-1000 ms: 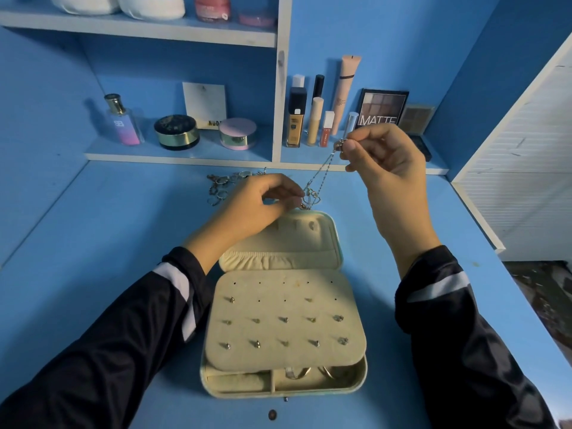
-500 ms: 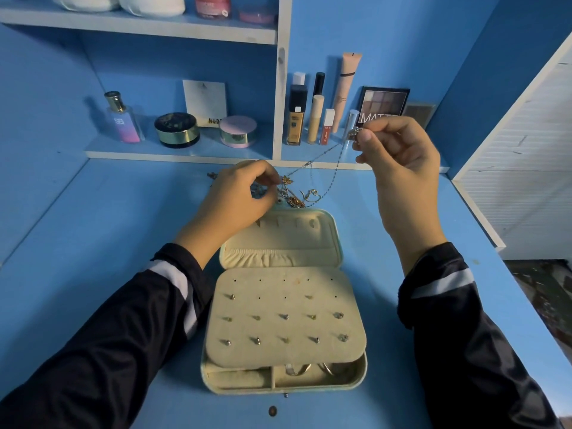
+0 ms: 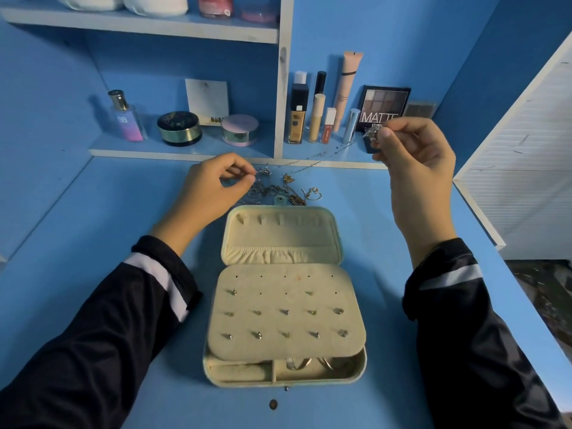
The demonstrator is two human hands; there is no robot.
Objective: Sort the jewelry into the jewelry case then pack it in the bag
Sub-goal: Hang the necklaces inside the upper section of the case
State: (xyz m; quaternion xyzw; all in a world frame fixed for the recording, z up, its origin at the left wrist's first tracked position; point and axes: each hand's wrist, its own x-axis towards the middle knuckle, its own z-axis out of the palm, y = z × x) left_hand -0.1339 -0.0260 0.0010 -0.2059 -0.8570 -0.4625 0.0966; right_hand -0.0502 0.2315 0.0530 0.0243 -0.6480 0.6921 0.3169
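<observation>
The blue surface [image 3: 93, 212] carries the open jewelry case [image 3: 340, 236] near its front edge. The left hand [image 3: 213, 187] and right hand [image 3: 414, 153] each pinch an end of a thin chain [image 3: 312, 161], stretched above the loose pile [image 3: 278, 190] at the case's far side. Studs [image 3: 284, 311] fill the panel's lower rows. The pile is unsorted, and no bag is visible.

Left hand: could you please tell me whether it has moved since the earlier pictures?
Yes. The left hand has moved left, off the jewelry case lid's far edge, pinching the necklace.
</observation>
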